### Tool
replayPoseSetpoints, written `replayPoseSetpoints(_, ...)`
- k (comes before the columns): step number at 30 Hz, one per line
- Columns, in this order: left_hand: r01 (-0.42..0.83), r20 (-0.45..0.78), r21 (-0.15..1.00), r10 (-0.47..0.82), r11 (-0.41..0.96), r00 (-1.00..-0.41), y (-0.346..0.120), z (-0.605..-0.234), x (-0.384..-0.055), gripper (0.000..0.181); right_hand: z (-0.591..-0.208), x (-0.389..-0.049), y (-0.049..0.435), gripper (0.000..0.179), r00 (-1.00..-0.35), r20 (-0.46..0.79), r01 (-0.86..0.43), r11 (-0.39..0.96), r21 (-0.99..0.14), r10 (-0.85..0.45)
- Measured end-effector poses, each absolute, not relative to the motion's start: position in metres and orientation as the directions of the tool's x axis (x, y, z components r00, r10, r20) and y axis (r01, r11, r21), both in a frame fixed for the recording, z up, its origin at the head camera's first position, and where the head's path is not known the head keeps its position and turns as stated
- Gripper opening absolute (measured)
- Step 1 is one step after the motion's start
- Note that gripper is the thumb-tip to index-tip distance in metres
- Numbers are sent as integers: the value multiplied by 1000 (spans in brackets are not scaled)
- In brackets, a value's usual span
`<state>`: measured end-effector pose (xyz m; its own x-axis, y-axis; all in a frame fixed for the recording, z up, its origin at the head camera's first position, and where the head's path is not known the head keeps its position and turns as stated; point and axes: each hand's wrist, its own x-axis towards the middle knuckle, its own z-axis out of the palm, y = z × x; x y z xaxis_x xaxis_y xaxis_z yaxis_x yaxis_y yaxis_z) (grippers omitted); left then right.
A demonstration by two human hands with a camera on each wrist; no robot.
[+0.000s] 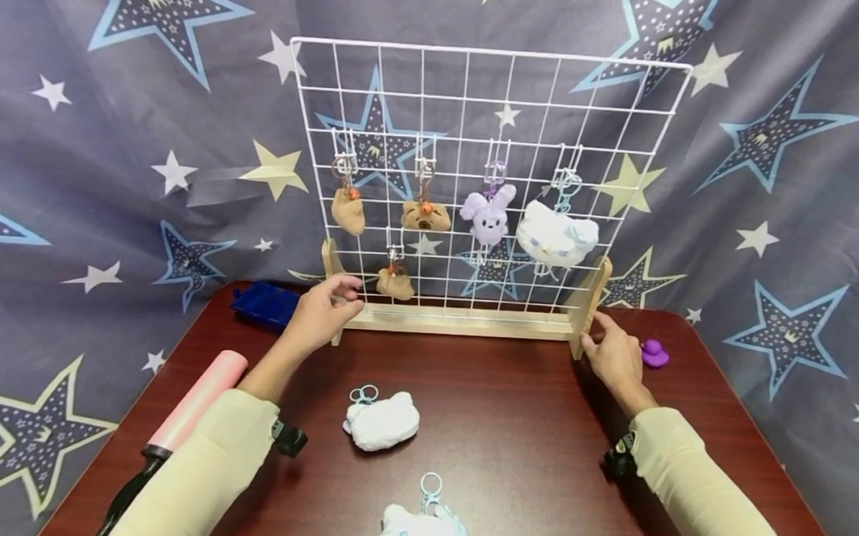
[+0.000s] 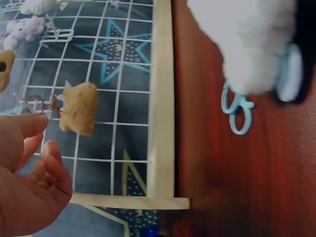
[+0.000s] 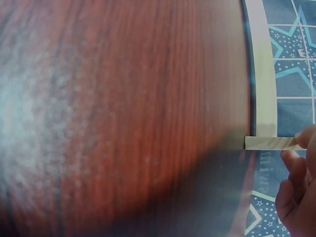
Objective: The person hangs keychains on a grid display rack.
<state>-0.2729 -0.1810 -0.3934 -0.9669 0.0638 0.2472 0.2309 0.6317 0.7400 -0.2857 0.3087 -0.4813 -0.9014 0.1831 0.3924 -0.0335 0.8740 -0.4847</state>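
Observation:
A white wire grid rack (image 1: 465, 98) on a wooden stand (image 1: 463, 325) bears several plush keychains on hooks. My left hand (image 1: 323, 311) hovers by its left foot with fingers loosely bent and nothing between them. Just beyond those fingertips hangs a small brown plush keychain (image 1: 395, 284), seen larger in the left wrist view. My right hand (image 1: 613, 354) pinches the stand's right wooden foot (image 3: 271, 143) between thumb and finger. Higher on the grid hang two brown plushes, a lilac rabbit plush (image 1: 489, 216) and a white cat plush (image 1: 557, 234).
A white plush keychain (image 1: 383, 422) lies face down on the table (image 1: 523, 435); a white cat plush keychain (image 1: 421, 535) lies at the front edge. At left are a pink cylinder (image 1: 200, 398) with a black end and a blue tray (image 1: 265, 305). A purple duck (image 1: 654, 353) sits right.

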Motion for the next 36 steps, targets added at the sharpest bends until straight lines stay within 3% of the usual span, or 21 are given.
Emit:
replayPoseSetpoints(15,245,212,699,133,672,-968,-194,-426,-262,36,-482,-286,311,48,-895,408,-47,871,-488,180)
replayPoseSetpoints(36,241,-60,550,326,799,-943,-187,-473,-238,25,-481,-285,309,48,-901,394,-39,871,-491,182)
